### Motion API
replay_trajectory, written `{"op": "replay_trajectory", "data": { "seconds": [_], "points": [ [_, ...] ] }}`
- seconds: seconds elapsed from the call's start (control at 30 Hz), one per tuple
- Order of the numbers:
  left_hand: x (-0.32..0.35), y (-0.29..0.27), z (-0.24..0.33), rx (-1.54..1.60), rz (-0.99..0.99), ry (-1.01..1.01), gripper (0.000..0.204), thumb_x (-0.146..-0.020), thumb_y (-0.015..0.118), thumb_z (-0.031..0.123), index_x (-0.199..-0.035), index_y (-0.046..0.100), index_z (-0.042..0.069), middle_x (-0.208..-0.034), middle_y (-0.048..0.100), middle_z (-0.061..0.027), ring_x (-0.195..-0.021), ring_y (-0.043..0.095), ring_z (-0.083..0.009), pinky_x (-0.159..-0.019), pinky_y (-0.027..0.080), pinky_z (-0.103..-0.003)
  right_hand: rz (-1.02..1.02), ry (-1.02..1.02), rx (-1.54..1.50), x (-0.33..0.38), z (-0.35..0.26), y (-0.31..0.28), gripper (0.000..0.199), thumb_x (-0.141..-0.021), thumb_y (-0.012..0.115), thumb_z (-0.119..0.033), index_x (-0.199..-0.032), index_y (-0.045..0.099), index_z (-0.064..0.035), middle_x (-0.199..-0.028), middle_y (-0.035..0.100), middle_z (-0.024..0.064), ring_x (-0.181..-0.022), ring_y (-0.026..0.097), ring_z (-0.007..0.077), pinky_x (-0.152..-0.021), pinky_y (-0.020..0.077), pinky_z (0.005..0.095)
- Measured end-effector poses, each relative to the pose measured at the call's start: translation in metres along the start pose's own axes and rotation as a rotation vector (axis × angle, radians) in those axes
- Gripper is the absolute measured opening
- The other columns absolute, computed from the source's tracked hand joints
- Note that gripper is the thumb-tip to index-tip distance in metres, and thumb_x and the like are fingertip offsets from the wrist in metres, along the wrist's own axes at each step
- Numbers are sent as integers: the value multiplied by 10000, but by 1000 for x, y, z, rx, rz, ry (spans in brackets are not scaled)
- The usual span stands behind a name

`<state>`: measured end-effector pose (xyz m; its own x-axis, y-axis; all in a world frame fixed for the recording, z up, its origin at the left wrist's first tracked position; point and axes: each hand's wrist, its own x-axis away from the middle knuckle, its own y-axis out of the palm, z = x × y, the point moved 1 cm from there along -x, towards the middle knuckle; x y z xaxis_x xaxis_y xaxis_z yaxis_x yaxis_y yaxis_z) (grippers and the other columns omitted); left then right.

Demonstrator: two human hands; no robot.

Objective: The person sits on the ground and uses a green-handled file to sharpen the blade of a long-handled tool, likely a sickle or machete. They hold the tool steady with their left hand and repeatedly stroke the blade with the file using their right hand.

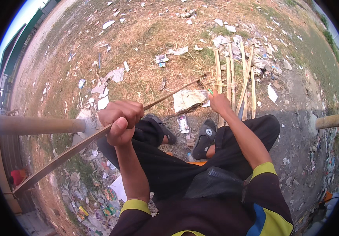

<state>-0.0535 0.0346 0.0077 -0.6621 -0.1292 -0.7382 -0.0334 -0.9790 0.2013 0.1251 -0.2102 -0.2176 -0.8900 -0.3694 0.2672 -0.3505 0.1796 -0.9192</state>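
Observation:
My left hand [121,122] is closed in a fist around a long, flat bamboo strip [65,155]. The strip slants from the lower left up to a narrow end ahead of me. My right hand [219,103] grips a small green-handled tool [210,91]. A thin dark part of it reaches toward the strip's far end; its exact kind and whether it touches the strip are unclear. Beyond my right hand, several pale split bamboo strips [233,74] lie side by side on the ground, one crossing over others.
Round bamboo poles jut in at left [39,125] and right [330,121]. A flat pale piece of board [189,100] lies ahead of my sandalled feet [203,138]. Paper scraps and rubble [269,51] litter the dry grass; more litter [106,204] lies at lower left.

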Motion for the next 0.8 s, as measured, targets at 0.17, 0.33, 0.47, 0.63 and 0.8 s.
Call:
{"op": "replay_trajectory", "data": {
  "seconds": [0.17, 0.33, 0.47, 0.63, 0.8],
  "points": [
    [4, 4, 3, 49, -22, -8, 407, -837, 509, 131, -514, 266, 81, -394, 254, -8, -317, 197, -129, -349, 187, -303, 36, -201, -258, 43, -93, -33, 365, -963, 383, -306, -1097, 512, 9, -848, 640, 270, -861, 636, 428, -719, 506, 511],
    [-1, 10, 2, 37, -1, 16, 417, -859, 478, 136, -511, 253, 94, -390, 260, -5, -317, 214, -126, -347, 197, -300, -79, 55, -12, -8, 9, 74, 353, -964, 380, -286, -1065, 499, 31, -904, 618, 317, -875, 624, 441, -744, 483, 536],
    [10, 0, 0, -39, 191, 29, 415, -951, 387, 187, -563, 247, 143, -417, 217, 32, -368, 153, -88, -403, 186, -291, 37, 52, -230, 18, -26, 51, 322, -950, 426, -262, -1057, 473, 38, -916, 614, 326, -848, 632, 429, -732, 496, 536],
    [6, 14, -6, -67, 268, 30, 400, -992, 336, 217, -602, 272, 156, -441, 201, 35, -400, 128, -89, -428, 193, -295, 154, -161, -398, 27, -85, 29, 302, -953, 436, -278, -1037, 451, 12, -858, 620, 293, -767, 609, 463, -704, 472, 561],
    [3, 20, -8, -59, 308, 53, 396, -998, 329, 228, -612, 269, 160, -443, 197, 37, -402, 132, -84, -437, 192, -288, -172, 348, -124, -19, 3, 129, 296, -942, 459, -267, -1076, 474, -4, -963, 638, 268, -913, 635, 422, -777, 501, 531]
  ]
}}
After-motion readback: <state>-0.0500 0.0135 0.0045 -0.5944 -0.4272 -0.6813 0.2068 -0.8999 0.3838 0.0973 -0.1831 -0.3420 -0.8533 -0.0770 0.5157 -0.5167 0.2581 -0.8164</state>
